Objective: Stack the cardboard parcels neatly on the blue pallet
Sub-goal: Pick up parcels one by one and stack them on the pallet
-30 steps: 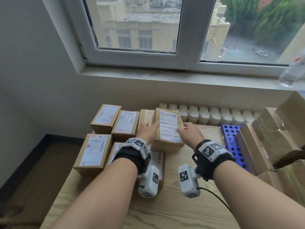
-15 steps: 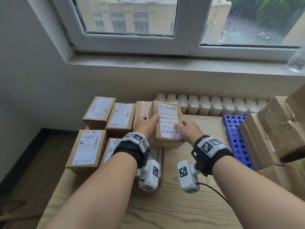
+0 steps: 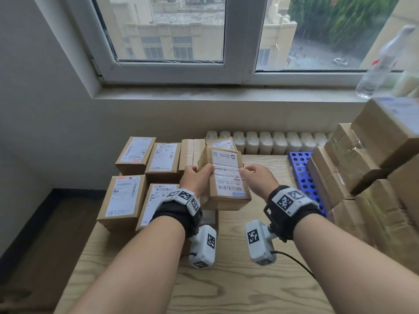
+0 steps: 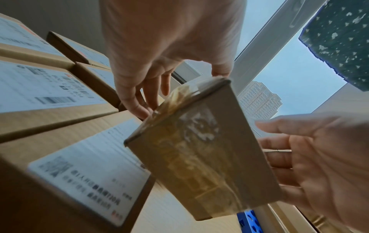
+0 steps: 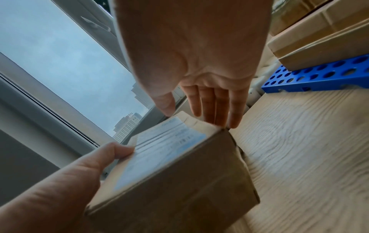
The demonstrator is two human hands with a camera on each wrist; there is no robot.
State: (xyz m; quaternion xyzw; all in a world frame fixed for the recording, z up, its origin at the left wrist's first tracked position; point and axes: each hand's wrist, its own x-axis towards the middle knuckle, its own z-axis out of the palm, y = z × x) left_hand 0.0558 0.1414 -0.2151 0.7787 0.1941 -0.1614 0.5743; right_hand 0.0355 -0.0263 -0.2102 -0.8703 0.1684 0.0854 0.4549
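Note:
A cardboard parcel [image 3: 226,177] with a white shipping label is held in the air between both hands, tilted, above the wooden table [image 3: 238,279]. My left hand [image 3: 197,175] grips its left side, thumb on the label. My right hand [image 3: 255,172] grips its right side. The left wrist view shows the parcel's taped underside [image 4: 199,149] with my left hand [image 4: 151,88] above it. In the right wrist view my right hand [image 5: 199,107] lies on the parcel's [image 5: 179,173] far corner. The blue pallet [image 3: 301,173] with round holes lies to the right, partly covered by stacked parcels [image 3: 353,168].
Several labelled parcels [image 3: 127,196] sit in rows on the table's left half, one [image 3: 223,143] just behind the held parcel. A white radiator [image 3: 272,141] runs behind the table. A water bottle [image 3: 381,64] stands on the windowsill. The table's left edge drops to a dark floor.
The parcel has come up off the back row and nearer to me, still in both hands. A labelled parcel behind it now shows. The head camera has tilted up a little.

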